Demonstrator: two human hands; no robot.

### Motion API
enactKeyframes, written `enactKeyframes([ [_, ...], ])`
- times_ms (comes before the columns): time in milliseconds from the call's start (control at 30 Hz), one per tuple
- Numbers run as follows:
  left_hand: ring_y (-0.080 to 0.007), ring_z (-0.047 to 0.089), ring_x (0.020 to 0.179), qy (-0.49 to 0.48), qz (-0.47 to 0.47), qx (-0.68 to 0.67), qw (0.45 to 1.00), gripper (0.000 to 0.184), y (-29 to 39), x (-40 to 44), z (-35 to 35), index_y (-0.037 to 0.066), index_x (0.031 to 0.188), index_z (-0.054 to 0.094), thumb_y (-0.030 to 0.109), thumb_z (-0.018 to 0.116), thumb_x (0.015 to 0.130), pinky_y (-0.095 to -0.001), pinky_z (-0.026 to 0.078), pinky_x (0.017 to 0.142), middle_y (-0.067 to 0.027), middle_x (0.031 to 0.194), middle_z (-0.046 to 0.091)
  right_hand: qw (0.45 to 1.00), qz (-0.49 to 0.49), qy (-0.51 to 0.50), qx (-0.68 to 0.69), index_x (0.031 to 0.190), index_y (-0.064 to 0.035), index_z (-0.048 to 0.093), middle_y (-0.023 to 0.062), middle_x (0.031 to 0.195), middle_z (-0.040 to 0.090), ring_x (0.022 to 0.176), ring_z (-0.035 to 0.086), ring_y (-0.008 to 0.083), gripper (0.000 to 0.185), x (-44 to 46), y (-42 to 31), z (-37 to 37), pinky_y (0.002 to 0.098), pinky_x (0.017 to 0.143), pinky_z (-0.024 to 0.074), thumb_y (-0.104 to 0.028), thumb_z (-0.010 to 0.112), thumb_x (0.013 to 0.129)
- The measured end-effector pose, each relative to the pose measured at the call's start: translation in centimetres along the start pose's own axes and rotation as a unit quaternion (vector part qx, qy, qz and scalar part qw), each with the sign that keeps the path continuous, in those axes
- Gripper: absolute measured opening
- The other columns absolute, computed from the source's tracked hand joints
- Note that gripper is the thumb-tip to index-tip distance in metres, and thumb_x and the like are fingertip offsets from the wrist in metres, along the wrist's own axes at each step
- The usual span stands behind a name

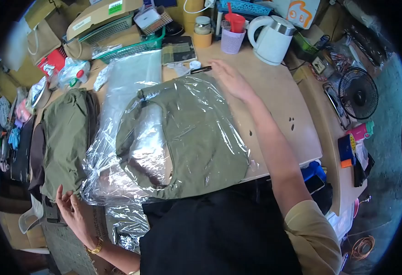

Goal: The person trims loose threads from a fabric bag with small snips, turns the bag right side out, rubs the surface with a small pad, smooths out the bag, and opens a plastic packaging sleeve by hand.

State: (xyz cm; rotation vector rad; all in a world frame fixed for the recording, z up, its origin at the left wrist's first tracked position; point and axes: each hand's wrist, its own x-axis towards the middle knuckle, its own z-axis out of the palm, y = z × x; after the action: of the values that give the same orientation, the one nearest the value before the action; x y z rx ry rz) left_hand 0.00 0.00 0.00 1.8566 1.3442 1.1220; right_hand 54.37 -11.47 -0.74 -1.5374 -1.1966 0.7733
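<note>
An olive-green cloth bag (201, 137) with a wide loop handle lies flat inside a clear plastic sleeve (134, 68) on the table in front of me. My right hand (230, 79) is stretched out past the sleeve's upper right corner, fingers extended, holding nothing I can see. Its fingertips are beside a dark pen (201, 69); contact with it is unclear. My left hand (76, 215), wearing a gold-coloured wristband, has its fingers apart at the near left edge. It is just below a pile of folded olive bags (68, 137), close to the sleeve's crinkled end.
At the back stand a white electric kettle (274, 39), a lilac cup (232, 40), a lidded jar (203, 32) and a green basket (132, 48). A black fan (357, 93) and a phone (336, 104) are on the right-hand ledge. The wooden table's (292, 146) near edge meets my body.
</note>
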Motion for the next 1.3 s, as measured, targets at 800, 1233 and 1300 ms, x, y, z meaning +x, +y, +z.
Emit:
enactKeyframes([
  [800, -0.0037, 0.043, 0.062, 0.172, -0.328, -0.064, 0.927, 0.021, -18.7, -20.4, -17.6, 0.007, 0.088, 0.063, 0.024, 0.060, 0.099, -0.0215, 0.036, 0.057, 0.0066, 0.070, 0.051, 0.897, -0.314, -0.263, -0.165, 0.109, -0.0029, 0.070, 0.0148, 0.108, 0.070, 0.088, 0.065, 0.0276, 0.029, -6.9, -11.8, 25.3, 0.0336, 0.078, 0.0515, 0.010, 0.059, 0.085],
  [1233, -0.0349, 0.066, 0.100, 0.319, -0.574, 0.359, 0.663, 0.030, -27.0, -35.3, -24.4, 0.007, 0.106, 0.066, 0.031, 0.068, 0.088, -0.0466, 0.051, 0.085, -0.0183, 0.104, 0.069, 0.791, -0.321, -0.469, -0.227, 0.117, -0.0022, 0.065, 0.0189, 0.107, 0.061, 0.100, 0.062, 0.0391, 0.031, -4.5, -1.6, 52.5, 0.0451, 0.087, 0.0516, -0.003, 0.065, 0.086],
  [1300, -0.0365, 0.059, 0.116, 0.269, -0.573, 0.492, 0.598, 0.043, -26.4, -33.1, -21.6, 0.013, 0.119, 0.061, 0.033, 0.075, 0.083, -0.0534, 0.049, 0.090, -0.0149, 0.125, 0.061, 0.774, -0.315, -0.444, -0.324, 0.121, -0.0034, 0.062, 0.0183, 0.115, 0.059, 0.105, 0.061, 0.0389, 0.036, -4.9, -1.0, 52.2, 0.0467, 0.090, 0.0510, -0.006, 0.067, 0.086],
])
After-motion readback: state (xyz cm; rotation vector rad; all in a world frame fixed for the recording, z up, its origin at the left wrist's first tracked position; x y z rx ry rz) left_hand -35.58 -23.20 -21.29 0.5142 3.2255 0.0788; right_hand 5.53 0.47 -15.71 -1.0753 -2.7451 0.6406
